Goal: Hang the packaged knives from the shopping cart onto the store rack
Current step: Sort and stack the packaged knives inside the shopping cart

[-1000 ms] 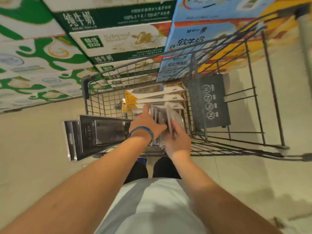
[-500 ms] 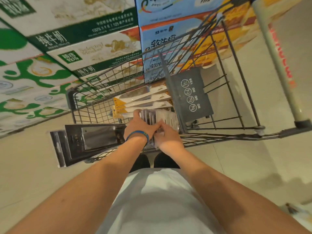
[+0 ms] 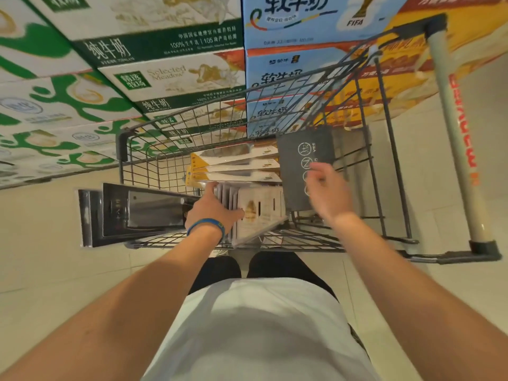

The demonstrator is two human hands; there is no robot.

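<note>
Our left hand (image 3: 211, 213) clamps a stack of white packaged knives (image 3: 261, 213) standing at the near edge of the shopping cart (image 3: 121, 147), thumb across the front pack. Our right hand (image 3: 327, 191) hovers just beside them, fingers loosely apart.

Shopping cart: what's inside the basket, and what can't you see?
Yellow-carded knife packs are stacked at the far end. White packs stand on edge under the left hand. Dark packs jut out leftward. Whatever lies beneath them is covered.

Green-white milk cartons (image 3: 170, 81) stacked left; blue milk cartons (image 3: 288, 20) adjoining; orange cartons (image 3: 406, 75) right; pale tiled floor (image 3: 41, 257).
</note>
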